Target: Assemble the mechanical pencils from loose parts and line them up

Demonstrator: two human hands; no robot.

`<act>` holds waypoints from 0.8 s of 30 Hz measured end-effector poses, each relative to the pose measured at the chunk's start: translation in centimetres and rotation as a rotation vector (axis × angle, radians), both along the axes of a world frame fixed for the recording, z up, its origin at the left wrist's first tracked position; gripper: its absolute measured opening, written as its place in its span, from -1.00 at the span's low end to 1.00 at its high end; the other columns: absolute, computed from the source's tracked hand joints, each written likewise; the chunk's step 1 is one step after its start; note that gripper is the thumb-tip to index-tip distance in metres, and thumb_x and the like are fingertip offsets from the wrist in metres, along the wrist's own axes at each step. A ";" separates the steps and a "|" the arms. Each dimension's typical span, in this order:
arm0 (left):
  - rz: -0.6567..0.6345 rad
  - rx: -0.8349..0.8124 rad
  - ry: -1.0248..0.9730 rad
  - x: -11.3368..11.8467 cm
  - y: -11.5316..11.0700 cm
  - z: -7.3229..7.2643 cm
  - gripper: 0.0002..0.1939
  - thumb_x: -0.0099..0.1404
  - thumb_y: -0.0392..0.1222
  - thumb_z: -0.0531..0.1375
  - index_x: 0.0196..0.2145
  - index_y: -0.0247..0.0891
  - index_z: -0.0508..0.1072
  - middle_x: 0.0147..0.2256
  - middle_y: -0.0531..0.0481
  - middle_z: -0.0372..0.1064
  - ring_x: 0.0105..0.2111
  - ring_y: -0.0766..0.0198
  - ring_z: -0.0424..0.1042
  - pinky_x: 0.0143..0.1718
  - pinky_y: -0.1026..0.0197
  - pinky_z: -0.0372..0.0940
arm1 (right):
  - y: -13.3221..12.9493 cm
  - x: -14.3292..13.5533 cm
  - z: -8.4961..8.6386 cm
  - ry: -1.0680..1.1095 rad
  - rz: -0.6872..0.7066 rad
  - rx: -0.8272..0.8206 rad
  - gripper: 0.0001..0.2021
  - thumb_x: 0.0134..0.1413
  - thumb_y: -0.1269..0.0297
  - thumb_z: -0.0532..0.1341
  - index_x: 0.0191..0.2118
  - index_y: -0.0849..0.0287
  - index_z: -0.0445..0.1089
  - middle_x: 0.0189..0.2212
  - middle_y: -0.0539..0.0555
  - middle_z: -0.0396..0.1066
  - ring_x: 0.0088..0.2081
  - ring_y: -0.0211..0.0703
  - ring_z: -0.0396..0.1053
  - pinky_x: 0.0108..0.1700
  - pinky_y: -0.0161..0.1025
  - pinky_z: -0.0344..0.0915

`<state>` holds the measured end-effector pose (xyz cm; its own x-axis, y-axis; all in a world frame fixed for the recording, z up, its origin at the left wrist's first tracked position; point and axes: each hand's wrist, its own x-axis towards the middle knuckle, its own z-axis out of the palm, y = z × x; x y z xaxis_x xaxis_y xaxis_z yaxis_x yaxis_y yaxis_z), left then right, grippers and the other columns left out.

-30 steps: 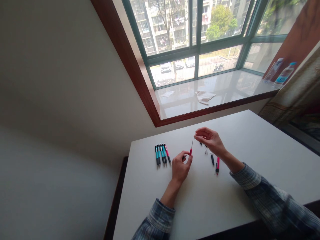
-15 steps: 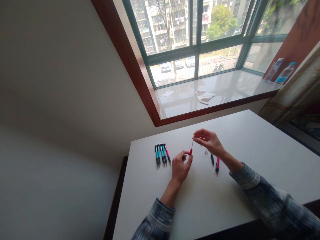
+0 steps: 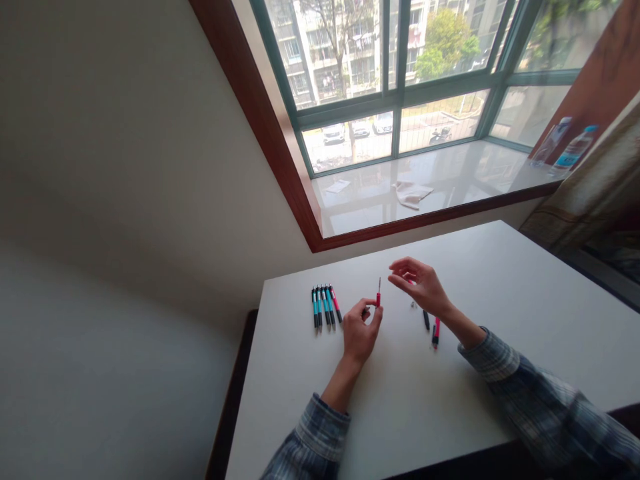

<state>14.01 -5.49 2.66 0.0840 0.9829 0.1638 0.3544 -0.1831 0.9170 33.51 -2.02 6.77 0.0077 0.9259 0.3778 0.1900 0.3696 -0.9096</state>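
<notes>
My left hand [image 3: 361,330] pinches a pink pen barrel [image 3: 379,298] upright above the white table [image 3: 500,320], a thin refill sticking out of its top. My right hand [image 3: 423,285] hovers just right of the barrel with fingers apart; whether it holds a small part I cannot tell. Beside my right wrist lie a pink pen half [image 3: 436,331], a black grip piece [image 3: 426,319] and a tiny spring-like bit [image 3: 413,305]. To the left of my left hand is a row of several finished pens [image 3: 325,307], teal ones and a pink one.
A marble window sill [image 3: 450,180] behind the table carries a crumpled cloth [image 3: 411,193] and a paper scrap [image 3: 339,186]. Two plastic bottles [image 3: 565,143] stand at its right end. A curtain [image 3: 595,193] hangs at the right, a plain wall to the left.
My right hand has let go of the refill's top and drawn slightly to the right. The barrel with the refill stays upright in my left hand.
</notes>
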 end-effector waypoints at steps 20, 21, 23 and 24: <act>-0.020 0.111 0.069 0.1 -0.1 1.6 -0.90 0.32 -0.25 0.21 -0.26 -0.25 0.55 -0.35 0.02 0.50 -0.35 0.27 0.43 -0.29 0.29 0.26 | -2.7 -3.5 -0.9 -0.491 0.153 0.125 -0.86 0.30 0.19 0.29 -0.14 0.07 0.57 -0.51 -0.02 0.46 -0.49 -0.25 0.36 -0.38 -0.31 0.20; -0.028 0.112 0.065 0.1 -0.1 1.6 -0.90 0.32 -0.26 0.21 -0.27 -0.25 0.54 -0.35 0.02 0.50 -0.35 0.27 0.43 -0.29 0.29 0.26 | -2.7 -3.5 -0.9 -0.471 0.162 0.134 -0.88 0.29 0.21 0.29 -0.16 0.08 0.56 -0.51 -0.02 0.45 -0.49 -0.25 0.34 -0.39 -0.31 0.19; -0.038 0.104 0.045 0.1 0.0 1.5 -0.91 0.32 -0.26 0.20 -0.28 -0.25 0.54 -0.35 0.02 0.50 -0.35 0.27 0.43 -0.29 0.29 0.27 | -2.8 -3.5 -0.6 -0.421 0.174 0.153 -0.91 0.28 0.26 0.29 -0.19 0.11 0.53 -0.51 -0.03 0.41 -0.50 -0.27 0.31 -0.41 -0.31 0.19; -0.042 0.095 0.027 0.1 0.0 1.5 -0.90 0.32 -0.25 0.20 -0.27 -0.25 0.54 -0.33 0.01 0.51 -0.34 0.26 0.43 -0.29 0.29 0.27 | -2.9 -3.5 -0.4 -0.390 0.177 0.162 -0.93 0.26 0.29 0.28 -0.20 0.12 0.51 -0.51 -0.04 0.40 -0.50 -0.27 0.29 -0.42 -0.31 0.19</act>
